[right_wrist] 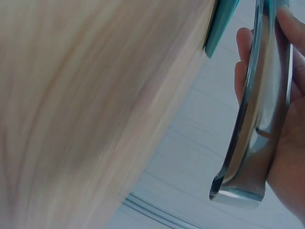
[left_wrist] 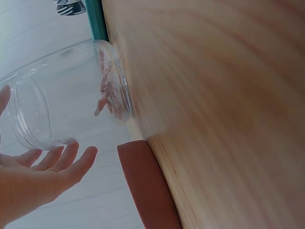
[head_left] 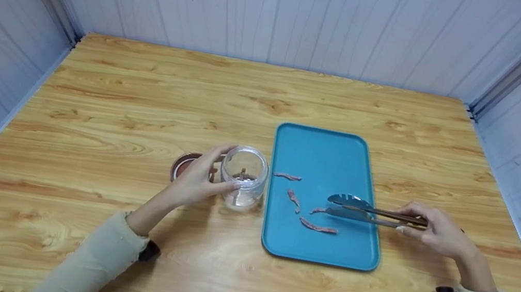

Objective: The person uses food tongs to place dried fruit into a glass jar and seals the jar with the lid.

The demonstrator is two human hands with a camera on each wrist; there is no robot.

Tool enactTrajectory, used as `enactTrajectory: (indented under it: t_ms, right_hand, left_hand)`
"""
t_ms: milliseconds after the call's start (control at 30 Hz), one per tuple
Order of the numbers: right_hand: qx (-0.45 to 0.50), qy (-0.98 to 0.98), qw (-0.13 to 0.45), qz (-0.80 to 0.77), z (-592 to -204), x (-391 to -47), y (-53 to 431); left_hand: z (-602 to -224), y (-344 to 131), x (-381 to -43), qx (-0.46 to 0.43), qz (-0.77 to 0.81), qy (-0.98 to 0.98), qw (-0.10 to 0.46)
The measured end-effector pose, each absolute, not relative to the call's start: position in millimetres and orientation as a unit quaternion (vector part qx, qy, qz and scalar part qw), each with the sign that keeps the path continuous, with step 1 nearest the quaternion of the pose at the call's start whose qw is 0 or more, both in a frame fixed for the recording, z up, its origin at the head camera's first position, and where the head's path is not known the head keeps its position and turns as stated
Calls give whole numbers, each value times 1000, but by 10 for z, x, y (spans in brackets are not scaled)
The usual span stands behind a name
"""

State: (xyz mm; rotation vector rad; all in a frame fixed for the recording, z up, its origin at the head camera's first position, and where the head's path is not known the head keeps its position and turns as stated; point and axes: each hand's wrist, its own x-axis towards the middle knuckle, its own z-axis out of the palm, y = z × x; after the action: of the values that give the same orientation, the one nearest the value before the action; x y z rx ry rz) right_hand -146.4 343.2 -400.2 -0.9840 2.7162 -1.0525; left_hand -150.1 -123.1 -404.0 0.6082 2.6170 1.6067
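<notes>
My left hand (head_left: 200,181) holds a clear glass jar (head_left: 250,197) near its rim, thumb in front and fingers behind. Several reddish meat strips (left_wrist: 107,88) lie at the jar's bottom. In my right hand (head_left: 440,234) are metal tongs (head_left: 354,213), gripped by the handles, their arms slightly apart. The tips hover low over a blue tray (head_left: 321,155), at a small meat strip (head_left: 318,210); whether they pinch it I cannot tell. Other strips lie on the tray: one at the left edge (head_left: 288,176), another below it (head_left: 293,199), and a longer one nearer me (head_left: 318,226).
A reddish-brown lid (head_left: 182,165) lies on the wooden table (head_left: 170,90) left of the jar, partly behind my left hand. The tray stands just right of the jar. Pale panel walls (head_left: 281,13) enclose the table at the back and sides.
</notes>
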Motion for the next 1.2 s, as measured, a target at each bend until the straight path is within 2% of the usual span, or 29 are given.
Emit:
enactTrajectory:
  t_ms: [367,1033,1200]
  right_hand:
    - [-320,885,46,-334,-4141,-1519,3532]
    - [-339,873,48,-349,-4025,-1429,3368]
    - [-337,867,46,-364,-4155,-1488,3462]
  left_hand:
    - [-4045,-1223,-1504,192,513,837,4]
    - [-3982,-1217,-1472,190,520,833,9]
    - [-3942,-1210,-1454,196,516,834,7]
